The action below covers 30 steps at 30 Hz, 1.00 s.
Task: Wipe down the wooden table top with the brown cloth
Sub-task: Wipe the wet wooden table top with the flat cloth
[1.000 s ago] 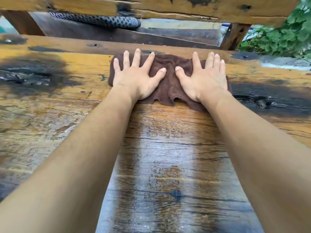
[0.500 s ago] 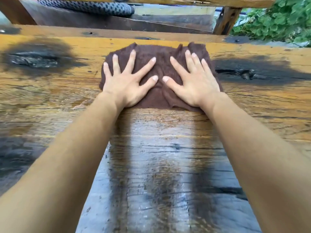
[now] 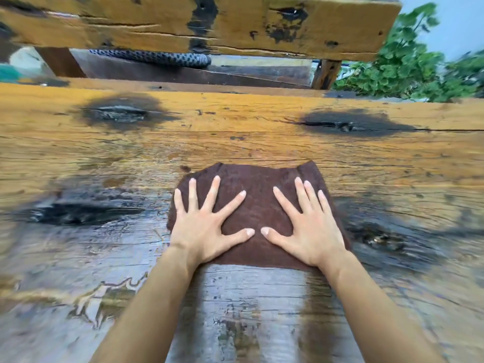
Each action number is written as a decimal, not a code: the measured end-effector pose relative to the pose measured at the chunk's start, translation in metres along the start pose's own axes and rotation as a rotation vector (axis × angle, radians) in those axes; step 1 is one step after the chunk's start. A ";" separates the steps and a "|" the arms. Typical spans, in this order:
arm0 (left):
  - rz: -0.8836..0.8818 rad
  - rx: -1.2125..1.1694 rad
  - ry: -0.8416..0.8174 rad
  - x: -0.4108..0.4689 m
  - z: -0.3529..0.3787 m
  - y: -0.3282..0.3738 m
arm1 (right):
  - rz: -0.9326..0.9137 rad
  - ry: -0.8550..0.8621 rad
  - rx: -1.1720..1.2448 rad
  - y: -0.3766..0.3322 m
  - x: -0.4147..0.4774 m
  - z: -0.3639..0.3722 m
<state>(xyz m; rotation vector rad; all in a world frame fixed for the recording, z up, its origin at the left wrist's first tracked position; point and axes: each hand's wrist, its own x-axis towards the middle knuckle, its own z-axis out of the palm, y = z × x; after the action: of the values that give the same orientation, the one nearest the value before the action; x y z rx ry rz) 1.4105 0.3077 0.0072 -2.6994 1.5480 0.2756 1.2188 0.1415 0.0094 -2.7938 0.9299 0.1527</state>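
Brown cloth (image 3: 258, 205) lies flat on the wet wooden worktop (image 3: 235, 127), mid-board and near the person; left hand (image 3: 207, 229) and right hand (image 3: 306, 231) press it palm-down side by side, fingers splayed and gripping nothing, thumbs almost meeting. Risk: held by pressure alone, the cloth could bunch or slide out on the slick film, most likely at its far edge, which is already rippled. Cracks and dark knots (image 3: 345, 125) may snag the pile; standing water at left (image 3: 104, 297) could get missed.
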 end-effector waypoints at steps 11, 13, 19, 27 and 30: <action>0.066 -0.052 0.032 -0.155 0.025 0.008 | 0.018 -0.019 0.016 -0.049 -0.148 0.022; 0.062 -0.049 0.018 -0.183 0.028 0.010 | 0.011 -0.035 0.014 -0.057 -0.173 0.025; 0.057 -0.034 -0.065 -0.262 0.029 0.017 | 0.011 -0.012 0.059 -0.086 -0.246 0.039; 0.011 -0.025 -0.121 -0.333 0.031 0.028 | -0.018 0.032 0.062 -0.104 -0.308 0.050; -0.025 -0.039 -0.131 -0.348 0.036 0.034 | -0.016 0.014 0.056 -0.111 -0.323 0.054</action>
<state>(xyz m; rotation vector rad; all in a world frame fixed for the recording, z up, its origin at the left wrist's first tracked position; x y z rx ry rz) 1.2047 0.5915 0.0300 -2.6665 1.4871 0.4768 1.0256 0.4282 0.0244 -2.7534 0.9000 0.1029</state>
